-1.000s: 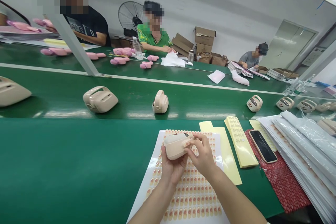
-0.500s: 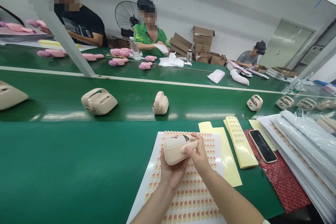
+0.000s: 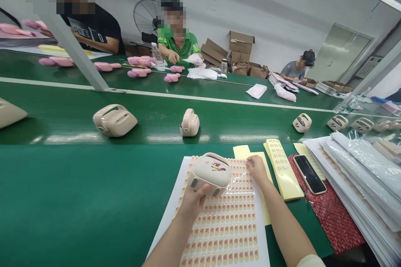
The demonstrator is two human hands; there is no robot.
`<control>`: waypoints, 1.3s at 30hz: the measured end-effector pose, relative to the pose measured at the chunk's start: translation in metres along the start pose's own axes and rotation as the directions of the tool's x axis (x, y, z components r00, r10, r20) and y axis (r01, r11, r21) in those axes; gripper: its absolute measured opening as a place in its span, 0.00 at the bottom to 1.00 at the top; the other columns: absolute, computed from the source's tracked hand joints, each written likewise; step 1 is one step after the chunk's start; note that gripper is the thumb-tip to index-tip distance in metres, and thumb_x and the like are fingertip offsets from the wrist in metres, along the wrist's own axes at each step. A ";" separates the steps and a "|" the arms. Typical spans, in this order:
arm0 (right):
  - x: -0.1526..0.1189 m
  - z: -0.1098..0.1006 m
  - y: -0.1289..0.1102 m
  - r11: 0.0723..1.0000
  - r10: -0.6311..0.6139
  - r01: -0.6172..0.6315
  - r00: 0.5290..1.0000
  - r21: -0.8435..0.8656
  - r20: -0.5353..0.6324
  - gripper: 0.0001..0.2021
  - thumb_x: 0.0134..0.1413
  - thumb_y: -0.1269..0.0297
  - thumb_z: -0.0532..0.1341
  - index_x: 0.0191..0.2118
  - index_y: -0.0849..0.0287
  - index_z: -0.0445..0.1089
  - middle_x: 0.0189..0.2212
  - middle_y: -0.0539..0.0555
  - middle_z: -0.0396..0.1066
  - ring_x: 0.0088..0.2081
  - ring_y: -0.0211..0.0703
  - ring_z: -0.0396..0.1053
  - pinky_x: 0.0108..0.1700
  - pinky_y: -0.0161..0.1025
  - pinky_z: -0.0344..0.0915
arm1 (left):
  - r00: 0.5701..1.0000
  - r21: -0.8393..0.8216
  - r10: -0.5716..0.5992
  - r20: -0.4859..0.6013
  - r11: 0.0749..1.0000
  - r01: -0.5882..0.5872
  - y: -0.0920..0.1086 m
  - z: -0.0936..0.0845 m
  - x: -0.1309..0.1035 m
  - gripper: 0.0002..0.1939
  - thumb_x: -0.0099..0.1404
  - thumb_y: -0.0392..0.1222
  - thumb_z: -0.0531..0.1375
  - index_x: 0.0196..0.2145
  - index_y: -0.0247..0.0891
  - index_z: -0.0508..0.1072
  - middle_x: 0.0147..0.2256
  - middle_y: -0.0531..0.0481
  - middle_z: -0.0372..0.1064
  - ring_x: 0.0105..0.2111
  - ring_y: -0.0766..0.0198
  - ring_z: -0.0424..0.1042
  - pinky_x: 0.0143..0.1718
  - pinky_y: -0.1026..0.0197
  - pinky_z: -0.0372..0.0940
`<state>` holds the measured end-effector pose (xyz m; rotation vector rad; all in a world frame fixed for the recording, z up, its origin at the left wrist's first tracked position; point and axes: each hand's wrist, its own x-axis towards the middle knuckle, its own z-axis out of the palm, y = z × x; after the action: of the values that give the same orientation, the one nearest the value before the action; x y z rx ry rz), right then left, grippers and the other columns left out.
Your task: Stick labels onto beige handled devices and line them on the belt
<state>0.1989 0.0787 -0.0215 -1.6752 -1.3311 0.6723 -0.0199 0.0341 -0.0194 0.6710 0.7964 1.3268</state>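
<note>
My left hand point(image 3: 196, 202) grips a small cream device with a carry handle point(image 3: 211, 171), tilted so that its pale face with a red printed figure and two dark pads on its underside show. Below it lies a white sheet of oval stickers point(image 3: 225, 231), in rows of yellow and orange-red. At the sheet's upper right edge my right hand point(image 3: 257, 170) has its fingertips pinched together over the stickers. What they hold, if anything, is too small to make out.
More cream devices point(image 3: 115, 121) stand along the green belt beyond the table. To the right lie yellow sticker strips point(image 3: 283, 175), a phone point(image 3: 309, 174) on red wrap point(image 3: 338, 225), and stacked plastic-covered sheets point(image 3: 360, 175). Co-workers sit across, near pink items point(image 3: 139, 72).
My right hand has let go of the device's handle and moved right to the sticker sheet's edge. The device has been turned and tilted in my left hand.
</note>
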 end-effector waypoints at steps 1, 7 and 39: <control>0.000 -0.001 0.000 1.000 -0.003 0.003 1.000 0.019 0.008 0.04 0.40 0.73 0.57 0.22 0.58 0.65 0.32 0.56 0.67 0.42 0.50 0.63 0.48 0.49 0.57 | 1.000 0.088 0.024 0.007 0.996 -0.025 -0.001 0.002 -0.002 0.41 0.38 0.46 0.70 0.50 0.44 0.61 0.44 0.45 0.68 0.47 0.46 0.65 0.41 0.52 0.67; -0.017 -0.016 -0.037 0.982 -0.068 0.037 0.984 0.186 0.163 0.08 0.46 0.60 0.58 0.24 0.58 0.66 0.39 0.56 0.66 0.43 0.46 0.65 0.42 0.43 0.63 | 0.886 0.566 0.317 0.338 0.684 -0.460 -0.011 0.005 -0.008 0.42 0.43 0.38 0.66 0.53 0.49 0.52 0.53 0.44 0.54 0.52 0.47 0.58 0.49 0.44 0.58; -0.068 -0.009 -0.064 0.624 -0.735 0.779 0.613 -0.062 0.289 0.11 0.57 0.67 0.51 0.44 0.55 0.66 0.44 0.60 0.62 0.44 0.47 0.63 0.44 0.45 0.66 | 0.708 0.556 0.350 0.614 0.445 -0.702 -0.020 0.007 -0.007 0.39 0.51 0.30 0.58 0.57 0.46 0.46 0.56 0.41 0.46 0.56 0.48 0.51 0.53 0.40 0.53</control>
<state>0.1561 0.0147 0.0320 -0.9764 -2.1443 0.2257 -0.0032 0.0247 -0.0303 2.0059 0.7971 1.2837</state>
